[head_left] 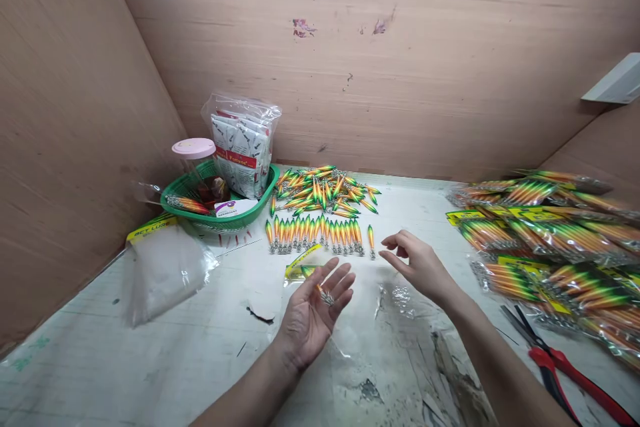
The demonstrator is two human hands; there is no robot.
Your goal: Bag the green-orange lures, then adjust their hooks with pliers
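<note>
My left hand [316,310] is turned palm up over the table, with a green, yellow and orange fishing lure [319,288] held at its thumb side, the hooks lying toward the fingers. Just behind it lies a clear plastic bag [303,260] with a yellow header, partly covered by the hand. My right hand [413,263] hovers with thumb and fingers apart, nothing visible between them. Close to its fingertips, a single lure [371,240] stands slightly apart at the right end of a row of lures [315,233]. Behind the row is a loose pile of lures [325,190].
A green basket [245,217] at back left holds a lidded jar [195,160] and bagged packets [243,150]. Clear bags [165,267] lie in front of it. Packed lures [530,233] are heaped at right, near red-handled pliers [550,353]. Wooden panels enclose the table.
</note>
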